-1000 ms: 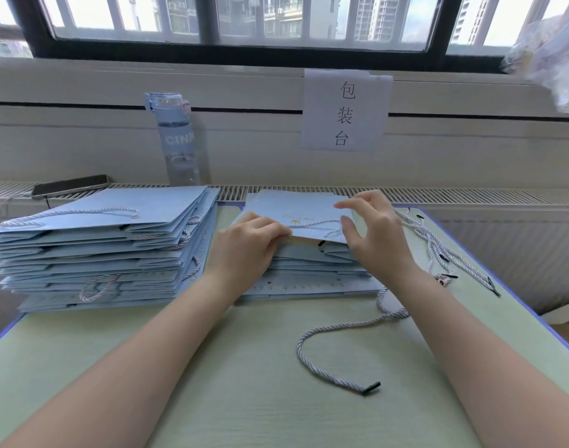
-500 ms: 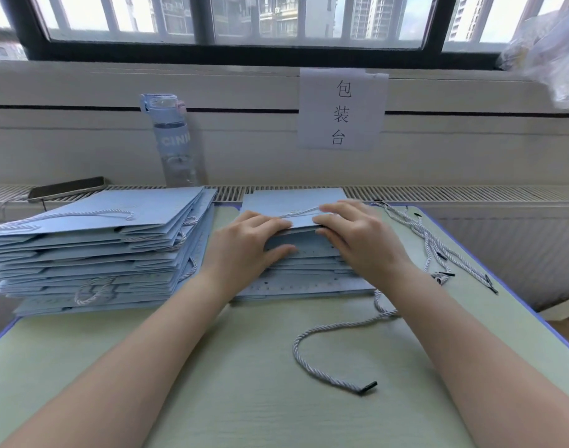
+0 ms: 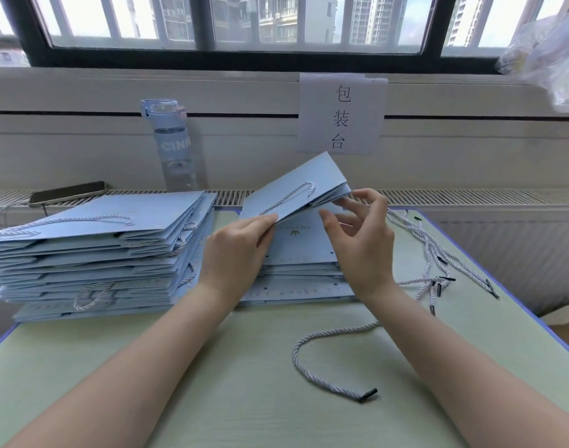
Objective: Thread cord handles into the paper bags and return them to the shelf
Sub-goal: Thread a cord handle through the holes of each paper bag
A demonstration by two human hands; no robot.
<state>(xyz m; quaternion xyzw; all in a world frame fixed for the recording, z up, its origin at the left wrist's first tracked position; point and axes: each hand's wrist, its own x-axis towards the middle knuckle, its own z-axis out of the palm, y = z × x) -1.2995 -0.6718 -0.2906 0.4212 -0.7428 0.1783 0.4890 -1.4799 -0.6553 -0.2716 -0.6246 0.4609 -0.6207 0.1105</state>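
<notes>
A flat light-blue paper bag (image 3: 293, 192) with a white cord handle (image 3: 291, 197) on its face is lifted and tilted above the middle stack of bags (image 3: 304, 273). My left hand (image 3: 236, 253) pinches the bag's near corner. My right hand (image 3: 362, 240) is just under the bag's right edge, fingers spread, holding nothing that I can see. A taller stack of corded bags (image 3: 95, 253) lies on the left. A loose white cord (image 3: 328, 360) with a black tip curls on the table near me.
Several more loose cords (image 3: 438, 263) lie at the table's right. A water bottle (image 3: 173, 143), a phone (image 3: 68, 193) and a paper sign (image 3: 341, 114) are by the back ledge. The pale green table (image 3: 228, 383) has a blue rim.
The top bag was pressed flat on the middle stack under both hands; now my left hand has lifted it up and tilted it, and my right hand has come off it.
</notes>
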